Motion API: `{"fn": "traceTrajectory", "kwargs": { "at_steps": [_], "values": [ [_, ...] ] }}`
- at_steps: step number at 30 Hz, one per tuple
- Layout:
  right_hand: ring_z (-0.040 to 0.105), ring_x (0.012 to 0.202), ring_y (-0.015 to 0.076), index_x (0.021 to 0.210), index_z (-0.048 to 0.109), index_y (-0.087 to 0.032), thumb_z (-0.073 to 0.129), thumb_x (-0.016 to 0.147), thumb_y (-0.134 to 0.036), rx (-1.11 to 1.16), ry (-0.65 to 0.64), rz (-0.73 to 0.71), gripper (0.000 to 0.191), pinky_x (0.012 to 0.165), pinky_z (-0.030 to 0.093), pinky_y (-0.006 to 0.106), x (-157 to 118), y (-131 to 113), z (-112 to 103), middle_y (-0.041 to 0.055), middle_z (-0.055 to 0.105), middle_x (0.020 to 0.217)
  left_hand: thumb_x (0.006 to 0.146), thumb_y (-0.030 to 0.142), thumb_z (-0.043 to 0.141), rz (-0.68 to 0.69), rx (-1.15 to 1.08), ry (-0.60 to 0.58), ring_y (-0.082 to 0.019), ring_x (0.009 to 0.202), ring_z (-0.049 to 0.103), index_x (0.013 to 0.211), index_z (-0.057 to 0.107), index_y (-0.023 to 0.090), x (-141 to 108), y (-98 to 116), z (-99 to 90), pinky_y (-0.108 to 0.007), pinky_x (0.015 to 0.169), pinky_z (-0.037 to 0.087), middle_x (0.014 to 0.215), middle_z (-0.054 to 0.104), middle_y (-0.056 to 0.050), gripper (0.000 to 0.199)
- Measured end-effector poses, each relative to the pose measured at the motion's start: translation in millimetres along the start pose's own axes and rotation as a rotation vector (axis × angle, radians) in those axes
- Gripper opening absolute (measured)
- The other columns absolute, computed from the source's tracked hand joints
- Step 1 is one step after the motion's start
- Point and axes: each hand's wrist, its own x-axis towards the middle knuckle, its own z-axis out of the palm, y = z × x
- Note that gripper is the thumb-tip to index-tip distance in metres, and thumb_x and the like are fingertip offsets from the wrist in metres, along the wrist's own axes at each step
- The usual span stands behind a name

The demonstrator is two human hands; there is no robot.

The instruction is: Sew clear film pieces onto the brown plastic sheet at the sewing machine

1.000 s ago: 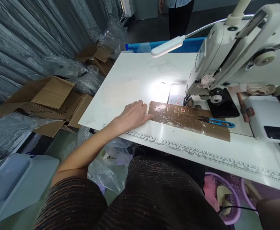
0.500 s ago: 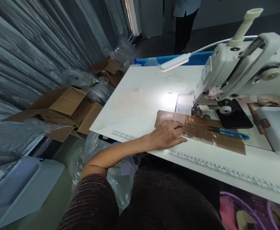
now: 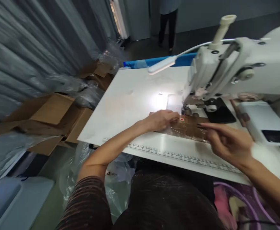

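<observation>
A brown strip (image 3: 190, 127) in clear plastic, bearing a small red-and-white mark, lies on the white sewing table just in front of the sewing machine's presser foot (image 3: 184, 109). My left hand (image 3: 162, 119) is closed on the strip's left part, fingers bent and pressed together beside the mark. Over the right part of the strip, my right hand (image 3: 228, 140) is closed around thread snips (image 3: 199, 126). Only their dark tips show past my index finger; the hand hides the rest.
The sewing machine (image 3: 226, 67) stands at the right, with a lit lamp (image 3: 162, 65) over the table (image 3: 130, 95). A black pad (image 3: 222, 111) and a white box (image 3: 264, 118) sit beyond my right hand. Open cartons (image 3: 51, 108) stand left; a printed ruler (image 3: 168, 153) runs along the front edge.
My right hand has come in from the right and taken the blue-handled snips from the strip. My left hand has moved slightly farther from me and its fingers have drawn together. The view has shifted.
</observation>
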Motion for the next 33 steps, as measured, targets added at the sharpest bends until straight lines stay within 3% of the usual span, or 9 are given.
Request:
{"fn": "traceTrajectory", "kwargs": {
  "at_steps": [2, 4, 8, 11, 17, 25, 33],
  "values": [
    [0.058, 0.05, 0.0132, 0.108, 0.072, -0.016, 0.054, 0.095, -0.026, 0.105, -0.121, 0.048, 0.025, 0.049, 0.046, 0.025, 13.7, 10.3, 15.4, 0.0044, 0.071, 0.073, 0.095, 0.012, 0.047, 0.03, -0.143, 0.074, -0.018, 0.106, 0.07, 0.106, 0.073, 0.02, -2.0, -7.4, 0.2, -0.031, 0.088, 0.058, 0.118, 0.073, -0.008, 0.03],
    [0.065, 0.063, 0.0167, 0.118, 0.07, -0.014, 0.05, 0.096, -0.028, 0.136, -0.242, 0.117, 0.033, 0.059, 0.051, 0.028, 26.8, 19.3, 27.5, 0.0079, 0.073, 0.084, 0.091, 0.012, 0.048, -0.015, -0.258, 0.136, -0.016, 0.101, 0.071, 0.102, 0.075, 0.021, -2.4, -11.4, 2.8, -0.03, 0.089, 0.058, 0.113, 0.075, -0.006, 0.031],
    [0.059, 0.062, 0.0171, 0.123, 0.067, -0.011, 0.051, 0.093, -0.028, 0.143, -0.341, 0.146, 0.038, 0.062, 0.048, 0.031, 45.8, 25.6, 45.9, 0.0066, 0.068, 0.078, 0.086, 0.02, 0.057, -0.245, -0.351, 0.222, -0.012, 0.069, 0.067, 0.097, 0.074, 0.019, -1.2, -4.5, 10.4, -0.025, 0.064, 0.053, 0.082, 0.076, -0.001, 0.019],
    [0.055, 0.061, 0.0152, 0.118, 0.067, -0.01, 0.055, 0.089, -0.026, 0.207, -0.352, 0.186, 0.035, 0.06, 0.045, 0.03, 53.2, 24.8, 55.8, 0.0048, 0.064, 0.076, 0.086, 0.031, 0.065, -0.377, -0.337, 0.279, -0.012, 0.064, 0.064, 0.091, 0.067, 0.019, 0.8, 2.9, 15.7, -0.023, 0.057, 0.047, 0.077, 0.074, 0.001, 0.013],
    [0.047, 0.055, 0.0112, 0.094, 0.068, -0.015, 0.061, 0.084, -0.026, 0.34, -0.355, 0.293, 0.016, 0.053, 0.037, 0.026, 54.7, 25.9, 62.0, -0.0021, 0.056, 0.065, 0.09, 0.032, 0.067, -0.361, -0.47, 0.259, -0.016, 0.088, 0.074, 0.112, 0.053, 0.022, 2.7, 3.1, 19.5, -0.031, 0.078, 0.055, 0.094, 0.08, -0.001, 0.028],
    [0.045, 0.055, 0.01, 0.084, 0.066, -0.017, 0.062, 0.084, -0.026, 0.3, -0.293, 0.224, 0.01, 0.052, 0.035, 0.026, 52.6, 24.7, 64.5, -0.0019, 0.055, 0.066, 0.089, 0.032, 0.066, -0.395, -0.435, 0.24, -0.015, 0.076, 0.072, 0.114, 0.052, 0.022, 3.9, 2.3, 17.2, -0.026, 0.061, 0.046, 0.092, 0.08, -0.002, 0.03],
    [0.044, 0.057, 0.0106, 0.077, 0.06, -0.018, 0.059, 0.085, -0.025, 0.215, -0.237, 0.19, 0.01, 0.054, 0.034, 0.026, 50.7, 20.9, 70.5, -0.001, 0.055, 0.068, 0.087, 0.03, 0.063, -0.427, -0.444, 0.205, -0.015, 0.073, 0.071, 0.114, 0.053, 0.022, 5.1, 5.2, 13.7, -0.028, 0.065, 0.046, 0.091, 0.08, -0.001, 0.03]
  ]
}}
